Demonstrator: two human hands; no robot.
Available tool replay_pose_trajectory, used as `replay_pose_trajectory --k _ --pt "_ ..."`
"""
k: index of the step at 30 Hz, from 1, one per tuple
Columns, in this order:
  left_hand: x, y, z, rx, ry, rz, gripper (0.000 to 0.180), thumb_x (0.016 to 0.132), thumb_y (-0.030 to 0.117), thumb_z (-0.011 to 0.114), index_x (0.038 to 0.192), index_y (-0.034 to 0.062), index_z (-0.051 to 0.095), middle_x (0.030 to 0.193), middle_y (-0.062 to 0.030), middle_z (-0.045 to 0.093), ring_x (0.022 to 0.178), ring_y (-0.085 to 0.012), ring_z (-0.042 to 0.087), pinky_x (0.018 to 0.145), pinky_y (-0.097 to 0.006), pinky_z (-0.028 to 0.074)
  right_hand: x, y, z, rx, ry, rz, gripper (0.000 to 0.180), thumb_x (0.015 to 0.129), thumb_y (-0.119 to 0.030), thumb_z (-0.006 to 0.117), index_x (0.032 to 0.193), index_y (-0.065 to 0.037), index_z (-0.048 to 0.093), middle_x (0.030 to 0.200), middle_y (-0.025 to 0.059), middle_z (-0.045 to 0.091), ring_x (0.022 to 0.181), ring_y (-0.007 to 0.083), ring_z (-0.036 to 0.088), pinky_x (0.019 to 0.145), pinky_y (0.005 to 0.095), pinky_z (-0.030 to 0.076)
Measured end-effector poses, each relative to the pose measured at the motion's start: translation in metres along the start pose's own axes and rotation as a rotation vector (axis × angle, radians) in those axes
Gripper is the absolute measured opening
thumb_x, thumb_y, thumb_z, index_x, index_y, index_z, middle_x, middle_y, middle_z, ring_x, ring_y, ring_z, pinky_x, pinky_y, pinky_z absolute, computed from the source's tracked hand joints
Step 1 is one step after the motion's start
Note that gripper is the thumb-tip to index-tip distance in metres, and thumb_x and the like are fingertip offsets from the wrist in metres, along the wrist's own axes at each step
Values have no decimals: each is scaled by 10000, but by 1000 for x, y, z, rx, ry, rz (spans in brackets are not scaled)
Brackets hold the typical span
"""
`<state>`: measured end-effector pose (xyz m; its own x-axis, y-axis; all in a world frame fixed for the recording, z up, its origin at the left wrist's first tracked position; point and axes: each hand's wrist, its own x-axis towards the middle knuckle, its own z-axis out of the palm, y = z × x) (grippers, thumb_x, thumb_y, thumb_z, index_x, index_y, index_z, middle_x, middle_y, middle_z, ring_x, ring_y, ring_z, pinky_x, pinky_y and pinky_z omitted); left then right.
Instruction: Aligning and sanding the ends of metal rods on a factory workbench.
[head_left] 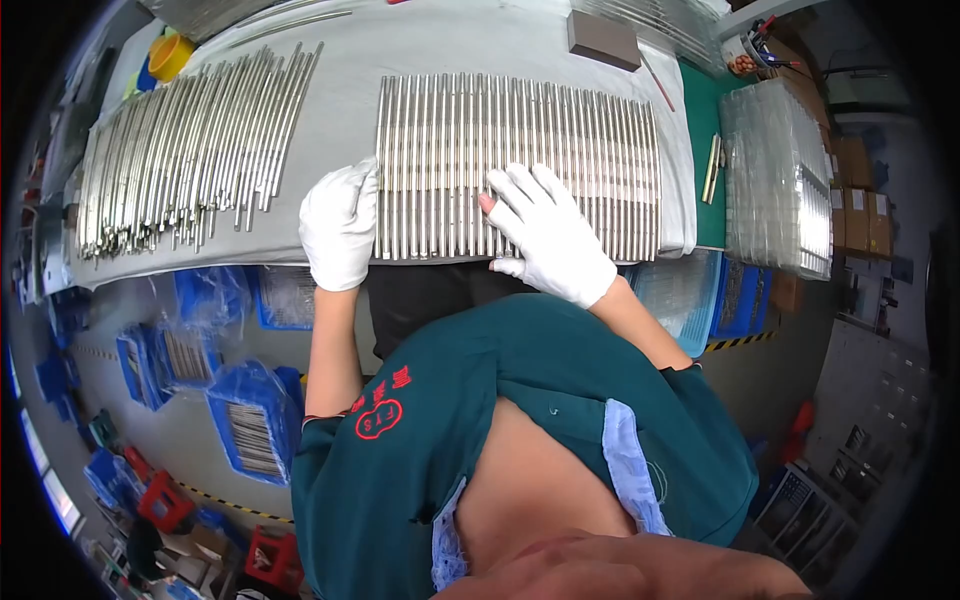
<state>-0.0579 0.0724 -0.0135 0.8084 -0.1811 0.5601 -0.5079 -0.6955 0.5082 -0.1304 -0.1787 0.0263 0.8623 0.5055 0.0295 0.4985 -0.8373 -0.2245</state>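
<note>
A row of slim, shiny metal rods (520, 120) lies side by side on a grey cloth in front of me. My right hand (548, 235), in a white glove, rests on the near part of the row with its fingers spread; one bare fingertip pokes out of the glove. At the row's left end is my left hand (340, 225), also gloved, its fingers bent and pressed together against the outermost rod. Whatever those fingers may pinch is hidden. Farther left, a looser, uneven batch of metal rods (190, 140) lies slanted on the cloth.
The cloth-covered table (335, 100) bears a brown block (603, 40) at the back right and a yellow round container (170, 57) at the back left. Clear plastic trays (775, 180) are stacked at right. Blue crates (250, 420) stand on the floor at left.
</note>
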Motion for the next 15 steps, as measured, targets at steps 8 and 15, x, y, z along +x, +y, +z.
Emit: replay_pose_trajectory --k 8,15 --pt "0 -1 0 7 -55 1 159 873 119 645 1001 46 703 912 -126 687 852 -298 647 804 -383 511 -2 3 0 -1 0 -16 728 722 -394 755 1304 -37 502 1404 154 434 1344 321 365 1144 466 229" --pt "-2 -2 -3 18 -44 4 171 874 120 644 1014 41 704 912 -128 686 857 -299 644 814 -388 507 -2 23 -14 167 29 -55 737 763 -379 724 1371 -50 466 1438 174 420 1362 351 354 1152 460 243"
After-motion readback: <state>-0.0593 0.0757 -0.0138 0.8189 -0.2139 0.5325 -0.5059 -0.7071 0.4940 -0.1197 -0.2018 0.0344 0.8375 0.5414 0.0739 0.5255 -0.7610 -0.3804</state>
